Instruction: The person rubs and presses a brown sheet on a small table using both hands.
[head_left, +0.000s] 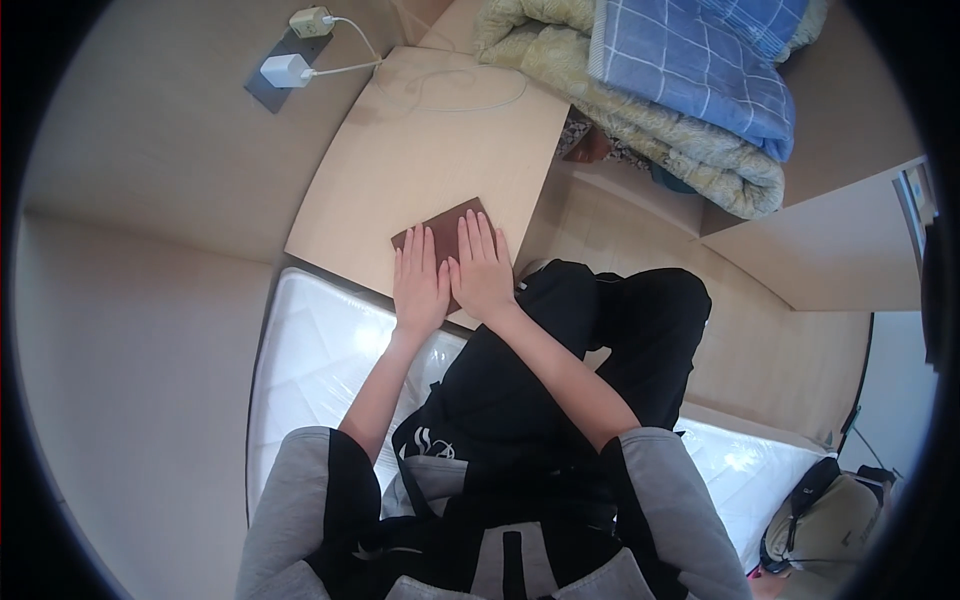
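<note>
A flat, dark brown rectangular piece (pixel 446 238), perhaps a folded sheet or a thin cover, lies at a slant on the near end of the light wooden tabletop (pixel 440 150). My left hand (pixel 420 285) rests flat on its left part, fingers stretched forward. Flat on its right part lies my right hand (pixel 482 275), fingers also straight. The two thumbs nearly meet in the middle. Both palms hide much of the brown piece; its far edge and corners show past my fingers.
Two white chargers (pixel 287 71) sit in wall sockets at the upper left, and a white cable (pixel 460 108) loops over the tabletop's far end. A folded quilt (pixel 730 170) and a blue checked cloth (pixel 690 80) are at the upper right. Plastic-wrapped mattress (pixel 310 370) is beneath me; a backpack (pixel 830 515) stands lower right.
</note>
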